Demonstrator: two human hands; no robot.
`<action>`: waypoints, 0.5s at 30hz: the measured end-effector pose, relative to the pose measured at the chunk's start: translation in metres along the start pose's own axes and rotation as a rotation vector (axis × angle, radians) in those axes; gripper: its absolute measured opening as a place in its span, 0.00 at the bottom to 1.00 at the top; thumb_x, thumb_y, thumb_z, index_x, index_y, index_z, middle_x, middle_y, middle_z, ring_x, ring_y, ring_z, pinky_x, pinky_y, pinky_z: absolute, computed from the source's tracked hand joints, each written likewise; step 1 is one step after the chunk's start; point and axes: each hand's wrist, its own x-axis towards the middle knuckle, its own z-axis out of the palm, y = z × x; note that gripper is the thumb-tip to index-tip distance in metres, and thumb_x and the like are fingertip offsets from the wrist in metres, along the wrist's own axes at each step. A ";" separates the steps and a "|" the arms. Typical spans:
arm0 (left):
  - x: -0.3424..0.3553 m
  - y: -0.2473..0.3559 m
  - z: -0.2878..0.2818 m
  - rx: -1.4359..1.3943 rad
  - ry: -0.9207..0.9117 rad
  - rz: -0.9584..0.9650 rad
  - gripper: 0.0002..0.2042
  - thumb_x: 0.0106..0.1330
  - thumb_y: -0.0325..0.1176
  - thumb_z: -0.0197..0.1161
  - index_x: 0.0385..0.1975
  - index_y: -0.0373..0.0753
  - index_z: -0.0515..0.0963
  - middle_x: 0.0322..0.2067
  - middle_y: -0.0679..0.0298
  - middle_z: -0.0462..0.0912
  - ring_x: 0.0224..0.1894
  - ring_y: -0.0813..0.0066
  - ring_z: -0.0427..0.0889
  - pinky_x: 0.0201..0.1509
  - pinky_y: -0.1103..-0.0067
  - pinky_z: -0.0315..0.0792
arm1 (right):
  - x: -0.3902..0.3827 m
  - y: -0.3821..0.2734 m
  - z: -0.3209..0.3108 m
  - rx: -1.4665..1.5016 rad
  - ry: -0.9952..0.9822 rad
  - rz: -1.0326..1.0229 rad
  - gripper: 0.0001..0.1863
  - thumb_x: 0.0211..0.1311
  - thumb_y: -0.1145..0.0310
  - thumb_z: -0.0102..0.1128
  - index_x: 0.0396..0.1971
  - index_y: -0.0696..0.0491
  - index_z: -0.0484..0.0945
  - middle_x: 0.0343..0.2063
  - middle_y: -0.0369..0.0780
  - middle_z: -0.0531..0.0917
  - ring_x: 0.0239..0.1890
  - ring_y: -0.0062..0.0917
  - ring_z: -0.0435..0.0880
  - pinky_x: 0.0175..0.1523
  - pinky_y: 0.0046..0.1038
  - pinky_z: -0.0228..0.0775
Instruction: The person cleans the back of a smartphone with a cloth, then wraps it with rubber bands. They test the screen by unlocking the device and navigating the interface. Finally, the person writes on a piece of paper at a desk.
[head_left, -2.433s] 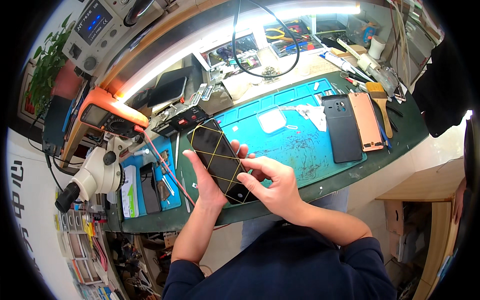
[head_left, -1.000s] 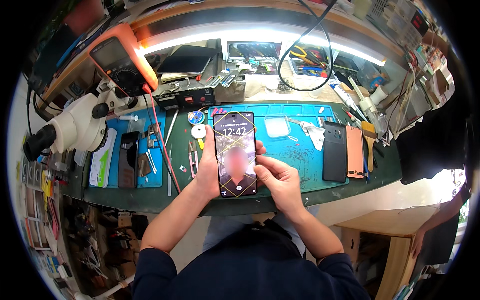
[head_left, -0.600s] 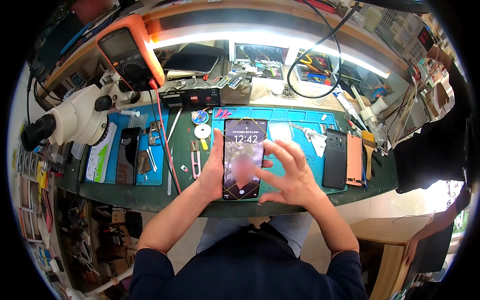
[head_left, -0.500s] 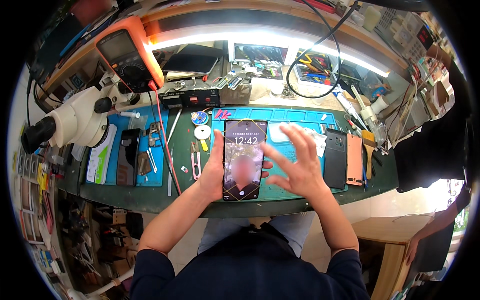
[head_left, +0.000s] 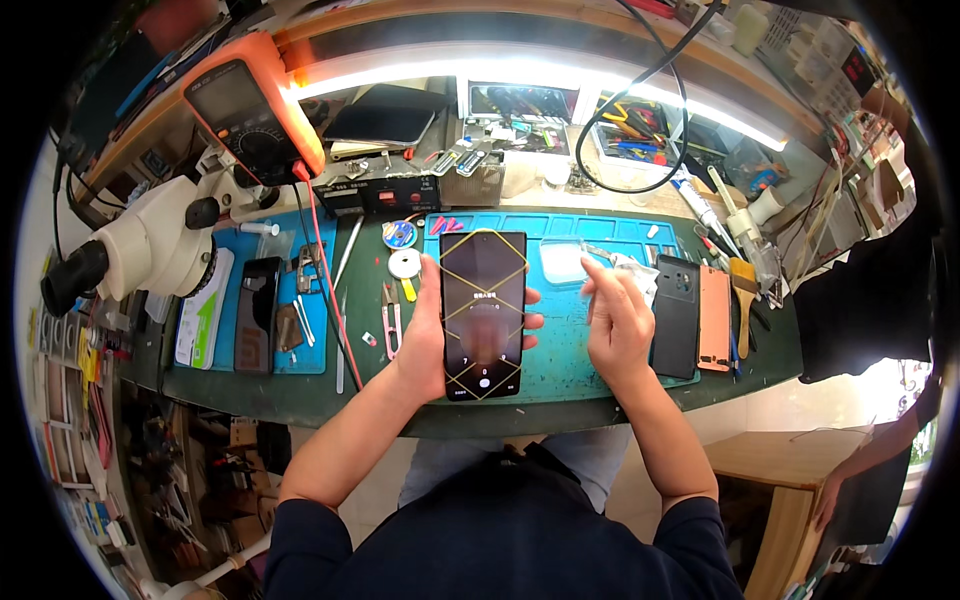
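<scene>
My left hand (head_left: 427,335) grips a dark smartphone (head_left: 484,335) upright above the near edge of the bench mat, thumb along its left side and fingertips showing at the right side. Its lit screen shows a dimmed keypad page with crossing yellow lines; a reflection blurs the middle. Apart from the phone, to its right, my right hand (head_left: 618,320) is raised with fingers loosely bent and nothing visible in them. Beyond that hand, a translucent white tray (head_left: 566,263) lies on the blue mat (head_left: 560,375).
A black phone back (head_left: 676,318), a copper-coloured panel (head_left: 714,318) and a brush (head_left: 742,290) lie at the right. On the left are a microscope (head_left: 150,235), an orange multimeter (head_left: 255,110), another phone (head_left: 258,315) and pink-handled snips (head_left: 391,325). Another person's arm (head_left: 870,460) is at far right.
The phone's screen has gone from a bright lock screen with a clock to a darker keypad page. My right hand has drawn away from the phone, its spread fingers now bent.
</scene>
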 end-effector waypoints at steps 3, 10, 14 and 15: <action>0.001 0.002 -0.002 -0.085 -0.015 0.036 0.45 0.68 0.73 0.26 0.65 0.37 0.65 0.54 0.50 0.77 0.53 0.58 0.81 0.58 0.62 0.77 | 0.008 -0.009 0.003 -0.092 0.101 -0.181 0.27 0.49 0.88 0.57 0.52 0.54 0.81 0.43 0.44 0.79 0.38 0.33 0.82 0.35 0.27 0.76; 0.004 0.004 -0.007 -0.151 -0.030 0.081 0.44 0.69 0.73 0.28 0.64 0.38 0.66 0.53 0.51 0.78 0.52 0.57 0.81 0.53 0.63 0.80 | -0.012 -0.041 0.001 -0.036 -0.290 -0.444 0.28 0.51 0.56 0.71 0.54 0.44 0.81 0.59 0.41 0.72 0.60 0.34 0.70 0.64 0.41 0.66; 0.004 0.003 -0.005 -0.118 -0.008 0.078 0.44 0.69 0.73 0.28 0.65 0.38 0.65 0.53 0.52 0.78 0.52 0.58 0.81 0.53 0.64 0.80 | -0.016 -0.041 0.005 -0.104 -0.363 -0.490 0.31 0.53 0.44 0.66 0.56 0.41 0.80 0.63 0.40 0.70 0.65 0.35 0.63 0.70 0.41 0.60; 0.004 0.003 -0.005 -0.118 -0.004 0.073 0.44 0.69 0.73 0.28 0.65 0.38 0.65 0.53 0.52 0.78 0.52 0.58 0.81 0.53 0.64 0.79 | -0.015 -0.042 0.006 -0.103 -0.352 -0.486 0.31 0.53 0.44 0.66 0.56 0.41 0.80 0.63 0.40 0.70 0.65 0.35 0.63 0.70 0.42 0.60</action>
